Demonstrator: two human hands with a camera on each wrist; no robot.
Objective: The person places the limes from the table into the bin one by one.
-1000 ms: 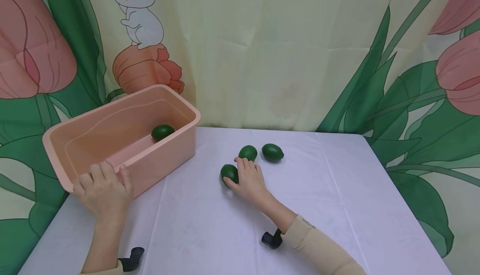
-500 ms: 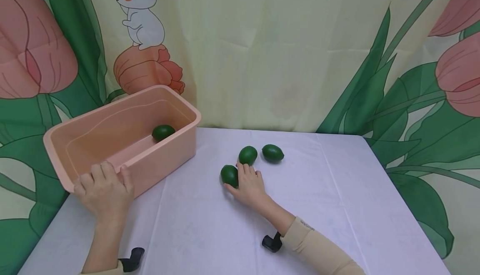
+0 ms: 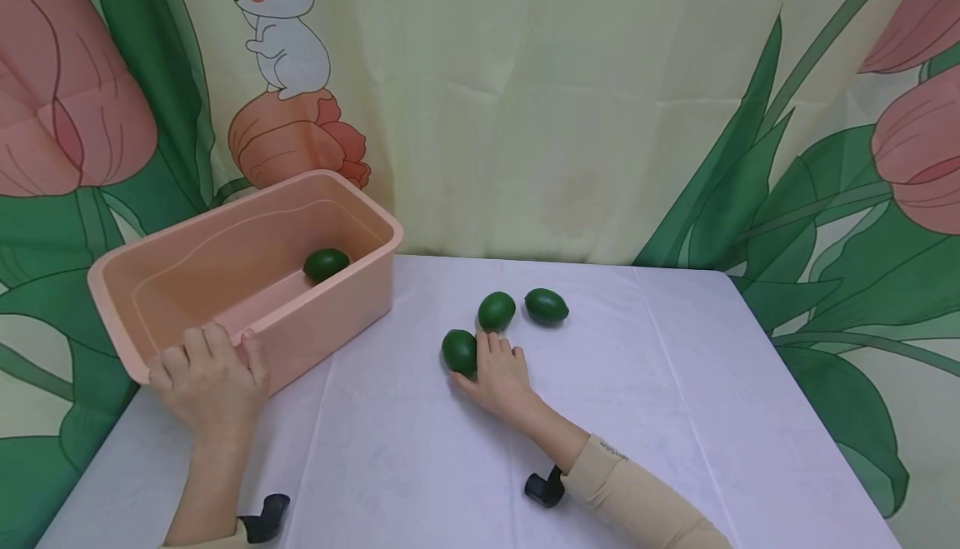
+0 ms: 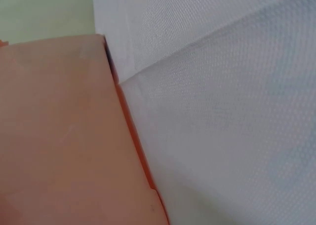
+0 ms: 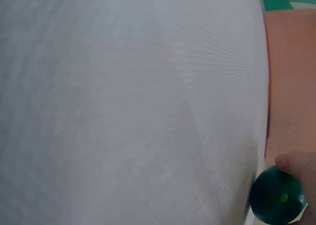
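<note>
Gripping the nearest lime, the right hand curls thumb and fingers round its near side on the white surface. 2 more limes lie just beyond, apart from the hand. Judged small, light, firm and smooth-skinned, the fruit suits a grasp across its middle. The left hand holds the near corner of the pink bin, fingers curled over the rim; 1 lime lies inside.
</note>
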